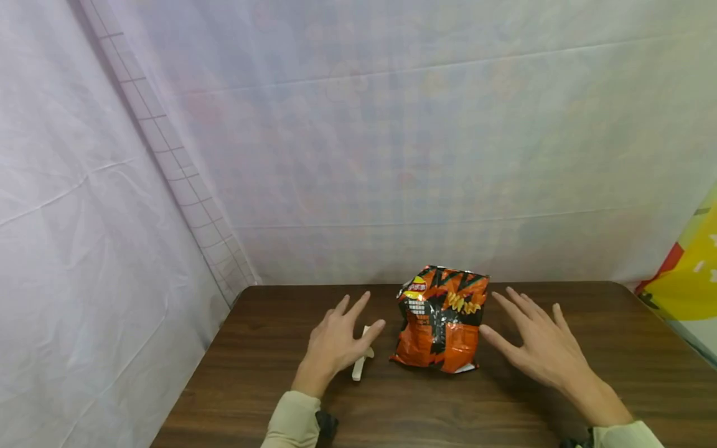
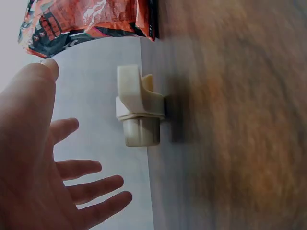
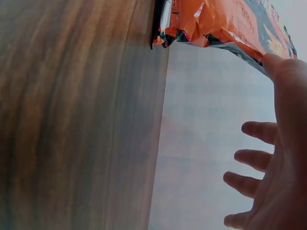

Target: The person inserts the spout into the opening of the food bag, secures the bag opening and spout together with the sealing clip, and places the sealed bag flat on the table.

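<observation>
An orange and black bag of chips (image 1: 439, 336) stands upright on the brown wooden table between the two hands. My left hand (image 1: 335, 339) is spread to the left of the bag, holding nothing. Close beside its thumb lies a narrow cream plastic piece that looks like a bag clip (image 1: 358, 368), partly hidden by the hand in the head view. The left wrist view shows the clip (image 2: 138, 108) end-on, with a raised part on top. To the right of the bag, my right hand (image 1: 546, 345) has its fingers spread, its thumb tip right at the bag's edge.
The dark wooden table (image 1: 426, 410) reaches back to a pale patterned curtain (image 1: 426, 155). A white cloth (image 1: 84, 261) hangs along the left side. At the far right is a yellow and red covering (image 1: 686, 280).
</observation>
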The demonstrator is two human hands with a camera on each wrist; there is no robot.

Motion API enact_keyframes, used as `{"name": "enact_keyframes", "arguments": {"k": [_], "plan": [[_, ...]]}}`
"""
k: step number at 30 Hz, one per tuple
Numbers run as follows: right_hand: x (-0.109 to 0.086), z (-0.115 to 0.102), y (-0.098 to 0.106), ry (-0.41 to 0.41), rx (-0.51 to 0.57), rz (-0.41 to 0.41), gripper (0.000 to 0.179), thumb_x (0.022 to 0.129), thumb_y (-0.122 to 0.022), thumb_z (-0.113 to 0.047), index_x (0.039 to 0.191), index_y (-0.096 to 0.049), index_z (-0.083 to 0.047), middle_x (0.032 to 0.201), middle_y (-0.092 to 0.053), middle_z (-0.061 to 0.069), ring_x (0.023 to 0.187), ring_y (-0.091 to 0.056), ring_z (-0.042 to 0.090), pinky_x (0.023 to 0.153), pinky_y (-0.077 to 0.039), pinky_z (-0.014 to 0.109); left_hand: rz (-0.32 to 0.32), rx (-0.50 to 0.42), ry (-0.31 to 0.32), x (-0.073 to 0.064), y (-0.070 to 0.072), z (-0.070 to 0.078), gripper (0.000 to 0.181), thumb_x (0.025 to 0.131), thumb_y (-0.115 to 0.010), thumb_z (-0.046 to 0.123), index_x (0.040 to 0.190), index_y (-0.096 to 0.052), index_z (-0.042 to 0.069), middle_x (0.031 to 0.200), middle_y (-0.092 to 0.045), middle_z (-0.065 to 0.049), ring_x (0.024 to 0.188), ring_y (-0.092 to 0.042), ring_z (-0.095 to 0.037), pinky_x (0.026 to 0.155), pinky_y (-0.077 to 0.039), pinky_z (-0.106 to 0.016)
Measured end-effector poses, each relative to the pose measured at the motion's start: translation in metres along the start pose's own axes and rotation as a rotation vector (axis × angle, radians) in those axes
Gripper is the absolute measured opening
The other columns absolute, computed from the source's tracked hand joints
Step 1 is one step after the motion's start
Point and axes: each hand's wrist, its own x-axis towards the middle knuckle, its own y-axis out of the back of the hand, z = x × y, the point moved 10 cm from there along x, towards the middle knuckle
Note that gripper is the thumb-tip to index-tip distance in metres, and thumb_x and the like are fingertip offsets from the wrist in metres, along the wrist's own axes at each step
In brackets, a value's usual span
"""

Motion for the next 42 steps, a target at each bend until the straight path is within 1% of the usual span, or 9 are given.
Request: {"name": "enact_keyframes", "arguments": {"k": [3, 6, 10, 13, 18, 21, 25, 35, 42], "plan": [[0.0, -0.005, 0.006, 0.029, 0.006, 0.047, 0.082, 0.1, -0.062, -0.071, 0.162, -0.049, -0.018, 0.167, -0.047, 0.024, 0.146, -0.046, 0.056, 0.12, -0.016, 0.085, -0.02, -0.013, 0.005, -0.001, 0.0, 0.003, 0.077, 0.1, -0.041, 0.085, 0.168, -0.028, 0.051, 0.175, -0.038, -0.014, 0.148, -0.049, -0.056, 0.1, -0.054, -0.074], [0.001, -0.01, 0.01, 0.054, 0.011, 0.082, 0.076, 0.1, -0.064, -0.069, 0.153, -0.058, -0.015, 0.158, -0.057, 0.022, 0.139, -0.055, 0.054, 0.117, -0.028, 0.082, -0.039, -0.018, -0.004, -0.001, -0.002, 0.006, 0.078, 0.101, -0.046, 0.081, 0.168, -0.034, 0.043, 0.169, -0.046, -0.016, 0.144, -0.055, -0.051, 0.099, -0.056, -0.071], [0.001, -0.011, 0.013, 0.058, 0.006, 0.095, 0.07, 0.1, -0.064, -0.068, 0.146, -0.062, -0.015, 0.146, -0.067, 0.018, 0.126, -0.065, 0.05, 0.102, -0.047, 0.075, -0.066, -0.01, -0.027, 0.0, -0.005, 0.009, 0.074, 0.103, -0.055, 0.072, 0.16, -0.05, 0.026, 0.155, -0.059, -0.017, 0.131, -0.066, -0.041, 0.097, -0.061, -0.061], [0.001, -0.012, 0.013, 0.05, 0.002, 0.087, 0.069, 0.101, -0.063, -0.069, 0.143, -0.064, -0.015, 0.14, -0.071, 0.019, 0.119, -0.069, 0.049, 0.09, -0.053, 0.071, -0.086, -0.004, -0.031, 0.0, -0.009, 0.009, 0.067, 0.103, -0.061, 0.066, 0.15, -0.059, 0.018, 0.144, -0.065, -0.015, 0.121, -0.07, -0.035, 0.094, -0.062, -0.054], [0.001, -0.014, 0.013, 0.038, 0.012, 0.075, 0.066, 0.101, -0.063, -0.069, 0.138, -0.066, -0.015, 0.135, -0.073, 0.019, 0.113, -0.072, 0.046, 0.085, -0.057, 0.068, -0.082, 0.013, -0.061, -0.001, -0.012, 0.011, 0.052, 0.102, -0.07, 0.054, 0.134, -0.067, 0.013, 0.12, -0.07, -0.009, 0.097, -0.07, -0.026, 0.078, -0.062, -0.044], [0.0, -0.015, 0.013, 0.032, 0.02, 0.083, 0.061, 0.101, -0.062, -0.069, 0.135, -0.067, -0.018, 0.13, -0.075, 0.015, 0.11, -0.073, 0.04, 0.078, -0.059, 0.063, -0.063, 0.015, -0.093, -0.002, -0.012, 0.014, 0.041, 0.099, -0.076, 0.043, 0.123, -0.07, 0.011, 0.104, -0.068, -0.006, 0.082, -0.065, -0.02, 0.068, -0.057, -0.037], [-0.001, -0.018, 0.014, 0.039, 0.027, 0.103, 0.055, 0.101, -0.063, -0.068, 0.129, -0.069, -0.02, 0.125, -0.076, 0.008, 0.108, -0.074, 0.033, 0.073, -0.06, 0.057, -0.056, 0.017, -0.112, -0.003, -0.013, 0.016, 0.029, 0.094, -0.079, 0.031, 0.114, -0.072, 0.01, 0.093, -0.065, -0.002, 0.073, -0.058, -0.016, 0.062, -0.05, -0.031], [-0.004, -0.026, 0.021, 0.076, 0.042, 0.149, 0.043, 0.1, -0.071, -0.06, 0.123, -0.07, -0.023, 0.114, -0.077, 0.0, 0.099, -0.073, 0.023, 0.067, -0.058, 0.047, -0.071, 0.005, -0.116, -0.002, -0.013, 0.017, 0.024, 0.089, -0.079, 0.021, 0.11, -0.072, 0.01, 0.09, -0.065, -0.001, 0.069, -0.056, -0.014, 0.06, -0.049, -0.029], [-0.005, -0.031, 0.024, 0.102, 0.048, 0.181, 0.037, 0.099, -0.074, -0.056, 0.118, -0.071, -0.024, 0.106, -0.077, -0.003, 0.09, -0.072, 0.019, 0.064, -0.055, 0.039, -0.028, -0.018, -0.178, -0.001, 0.003, 0.026, 0.029, 0.09, -0.078, 0.019, 0.117, -0.074, 0.007, 0.099, -0.07, -0.005, 0.076, -0.059, -0.014, 0.065, -0.053, -0.027]]}}
